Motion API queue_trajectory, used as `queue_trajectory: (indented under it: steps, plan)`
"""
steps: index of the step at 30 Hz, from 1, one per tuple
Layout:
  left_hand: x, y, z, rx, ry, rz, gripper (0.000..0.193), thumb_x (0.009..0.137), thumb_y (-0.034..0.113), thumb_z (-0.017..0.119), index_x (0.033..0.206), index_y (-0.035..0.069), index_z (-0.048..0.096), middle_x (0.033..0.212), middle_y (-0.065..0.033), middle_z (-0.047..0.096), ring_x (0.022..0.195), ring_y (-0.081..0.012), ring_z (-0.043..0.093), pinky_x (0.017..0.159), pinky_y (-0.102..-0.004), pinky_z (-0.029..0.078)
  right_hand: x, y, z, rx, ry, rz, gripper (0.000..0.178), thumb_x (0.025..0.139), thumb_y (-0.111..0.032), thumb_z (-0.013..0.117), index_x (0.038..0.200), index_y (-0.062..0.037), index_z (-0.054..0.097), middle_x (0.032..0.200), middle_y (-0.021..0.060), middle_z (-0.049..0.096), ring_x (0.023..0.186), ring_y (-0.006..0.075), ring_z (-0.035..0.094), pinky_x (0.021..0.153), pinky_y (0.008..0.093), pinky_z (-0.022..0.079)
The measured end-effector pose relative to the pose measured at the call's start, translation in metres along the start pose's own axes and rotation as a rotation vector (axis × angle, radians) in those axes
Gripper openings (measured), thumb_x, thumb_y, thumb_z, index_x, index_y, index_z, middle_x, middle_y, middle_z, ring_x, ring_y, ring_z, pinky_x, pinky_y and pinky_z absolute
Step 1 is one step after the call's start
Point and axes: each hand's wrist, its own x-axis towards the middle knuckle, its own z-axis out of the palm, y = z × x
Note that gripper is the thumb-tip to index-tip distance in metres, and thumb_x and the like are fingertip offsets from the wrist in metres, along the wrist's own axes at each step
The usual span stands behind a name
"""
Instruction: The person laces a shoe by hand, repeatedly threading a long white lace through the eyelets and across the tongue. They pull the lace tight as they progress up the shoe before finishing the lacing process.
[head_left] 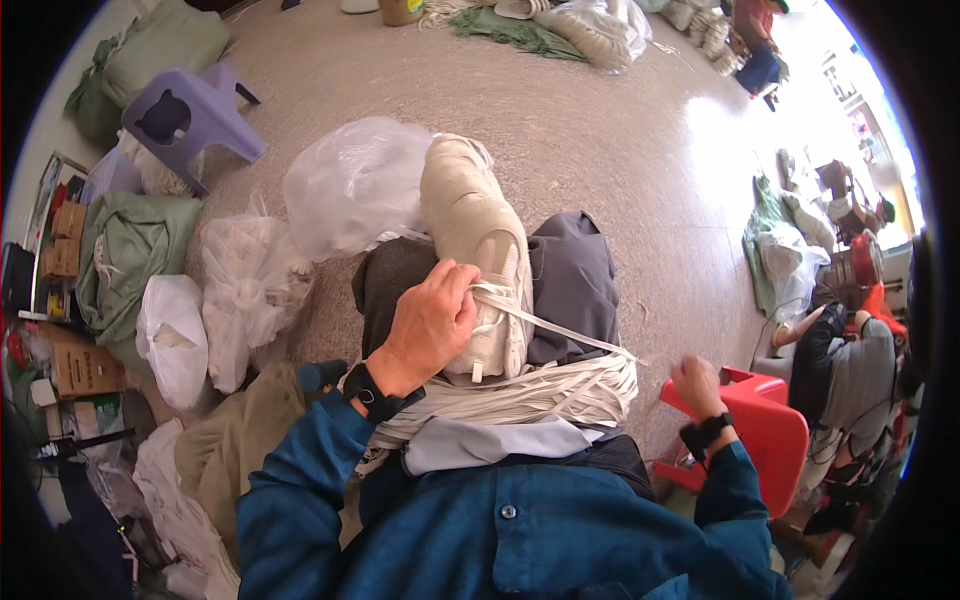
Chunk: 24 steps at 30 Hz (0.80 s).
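A long beige shoe [485,225] rests between my knees, its toe pointing away from me and its laced opening near me. My left hand [430,318] is closed at the shoe's opening, pinching a pale shoelace [560,332] beside the eyelets. From there the lace runs slack to the right, toward my right hand [697,387]. That hand is held away from the shoe, fingers curled, above a red plastic stool; whether the lace's end reaches it is too fine to see. A thick bundle of pale laces [540,395] lies across my lap on a grey cloth [490,445].
The red stool [765,435] stands close on my right. A large clear plastic bag [355,185] lies beyond my left knee, with filled plastic bags [250,285] farther left. A purple stool [190,120] stands at far left. Another person [850,365] sits at right.
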Motion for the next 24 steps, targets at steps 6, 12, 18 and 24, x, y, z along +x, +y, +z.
queue_trajectory:
  steps: [6, 12, 18, 24]
  plan:
    - [0.004, 0.016, -0.01, 0.018, -0.131, -0.04, 0.028, 0.088, -0.003, 0.056, 0.114, 0.003, 0.063, 0.096, -0.0178, 0.068, 0.083, -0.0394, 0.066, 0.069, -0.0429, 0.053, 0.041, -0.209, -0.083, 0.458, 0.293, -0.556, 0.009, 0.093, -0.01, 0.062, 0.097, -0.0019, 0.063, 0.095, 0.017, 0.063, 0.09, 0.0375, 0.062, 0.08, 0.0444, 0.049]
    - [-0.008, 0.021, -0.019, -0.109, -0.238, -0.01, 0.023, 0.093, 0.002, 0.054, 0.113, -0.003, 0.063, 0.094, -0.0152, 0.065, 0.088, -0.0345, 0.065, 0.081, -0.0362, 0.051, 0.05, -0.272, -0.091, 0.712, 0.258, -0.778, 0.013, 0.093, -0.014, 0.063, 0.088, -0.0026, 0.059, 0.087, 0.0157, 0.061, 0.082, 0.0352, 0.061, 0.074, 0.0449, 0.048]
    - [0.009, 0.02, -0.037, -0.573, -0.36, -0.387, 0.022, 0.096, 0.01, 0.059, 0.111, -0.005, 0.067, 0.087, -0.0046, 0.065, 0.078, -0.0163, 0.062, 0.073, -0.0278, 0.05, 0.046, -0.287, -0.084, 0.876, -0.086, -0.625, 0.037, 0.092, -0.032, 0.07, 0.076, -0.0009, 0.056, 0.066, 0.0172, 0.06, 0.062, 0.0375, 0.06, 0.057, 0.0453, 0.045]
    - [0.028, 0.008, -0.025, -0.401, -0.486, -0.449, 0.02, 0.096, 0.016, 0.063, 0.093, -0.002, 0.071, 0.074, -0.0025, 0.064, 0.067, -0.0071, 0.056, 0.061, -0.0278, 0.046, 0.046, -0.29, -0.083, 0.934, -0.161, -0.554, 0.034, 0.091, -0.027, 0.072, 0.075, -0.0004, 0.058, 0.065, 0.0154, 0.058, 0.057, 0.0313, 0.055, 0.056, 0.0408, 0.044]
